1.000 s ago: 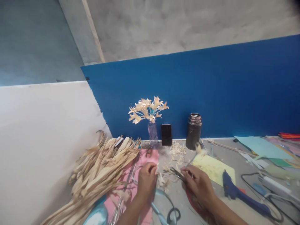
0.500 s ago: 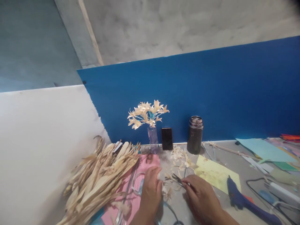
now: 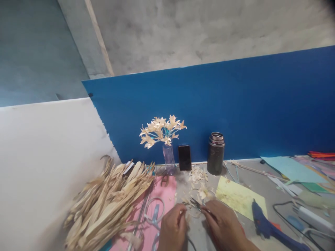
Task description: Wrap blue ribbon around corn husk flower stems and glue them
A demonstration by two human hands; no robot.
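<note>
Showed 2 bare hands, left hand (image 3: pixel 173 228) and right hand (image 3: pixel 225 228), at the bottom edge. Wore no gloves, rings or watch. Had uncovered wrists, without sleeves.

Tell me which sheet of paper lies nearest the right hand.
The yellow sheet, just right of the right hand; the light blue sheet lies farther off to the right.

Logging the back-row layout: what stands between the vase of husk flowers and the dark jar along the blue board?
In the head view, a small black phone leans upright against the blue board, between the vase and the dark jar.
</note>
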